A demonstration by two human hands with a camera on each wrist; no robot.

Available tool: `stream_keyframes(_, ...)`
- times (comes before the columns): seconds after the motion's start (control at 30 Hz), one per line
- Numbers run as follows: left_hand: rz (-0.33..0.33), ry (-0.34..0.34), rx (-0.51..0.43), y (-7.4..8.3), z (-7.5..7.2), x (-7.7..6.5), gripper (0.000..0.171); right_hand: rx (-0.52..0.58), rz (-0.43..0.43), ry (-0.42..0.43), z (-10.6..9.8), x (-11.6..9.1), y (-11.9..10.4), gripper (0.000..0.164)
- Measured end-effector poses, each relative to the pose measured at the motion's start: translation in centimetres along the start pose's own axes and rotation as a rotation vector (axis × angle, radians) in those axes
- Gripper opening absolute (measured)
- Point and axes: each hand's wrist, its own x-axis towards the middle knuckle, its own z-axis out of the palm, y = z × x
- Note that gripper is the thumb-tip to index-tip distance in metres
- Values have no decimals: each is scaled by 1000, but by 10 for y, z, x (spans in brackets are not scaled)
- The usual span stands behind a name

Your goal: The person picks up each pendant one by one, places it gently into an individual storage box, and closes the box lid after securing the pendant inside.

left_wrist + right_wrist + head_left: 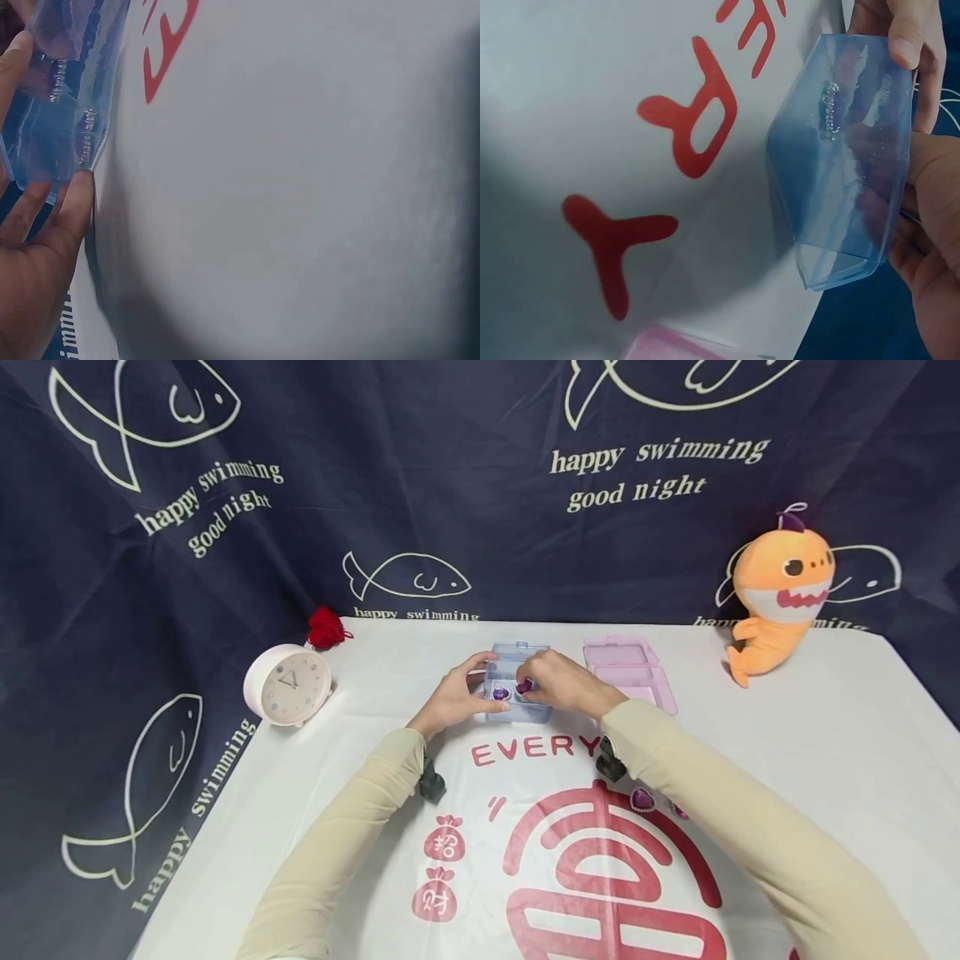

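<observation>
A translucent blue plastic box [517,713] stands with its lid raised on the white table. My left hand [453,697] grips the box at its left end, thumb along the near side; the left wrist view also shows these fingers [73,210] against the box wall. Inside lies a purple heart-shaped gem [500,693] with a pale beaded rim. Over the right part of the box, my right hand [561,682] pinches another purple gem [524,686]. Its fingertips are partly hidden behind the blue wall [802,187] in the right wrist view.
An open pink box [637,677] stands just right of the blue one. Two purple gems, one a heart [642,799], lie by my right forearm. A round clock [288,685] and a red item [326,627] are at left; an orange plush shark [783,585] sits at back right.
</observation>
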Motion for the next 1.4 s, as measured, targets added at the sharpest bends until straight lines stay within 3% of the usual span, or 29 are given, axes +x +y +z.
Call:
stream_keyframes(0.2, -3, -15, -3, -1, 5, 2, 88, -38, 5, -75, 3, -1, 4, 8)
stream_keyframes(0.4, -1, -14, -2, -2, 9, 3, 85, -70, 51, -135, 2, -1, 2, 17)
stream_keyframes(0.8, 8, -24, -6, 0, 13, 3, 84, -102, 151, -186, 3, -1, -1, 15)
stream_keyframes(1.03, 3, -21, -12, -2, 15, 2, 83, -29, 88, -131, 0, -6, 3, 5)
stream_keyframes(1.23, -5, -10, -16, -4, 10, 1, 86, 82, 104, 3, -16, -17, -1, 14)
stream_keyframes(1.4, -2, 5, 2, -4, 2, 0, 87, 108, 83, 44, -26, -35, -13, 17)
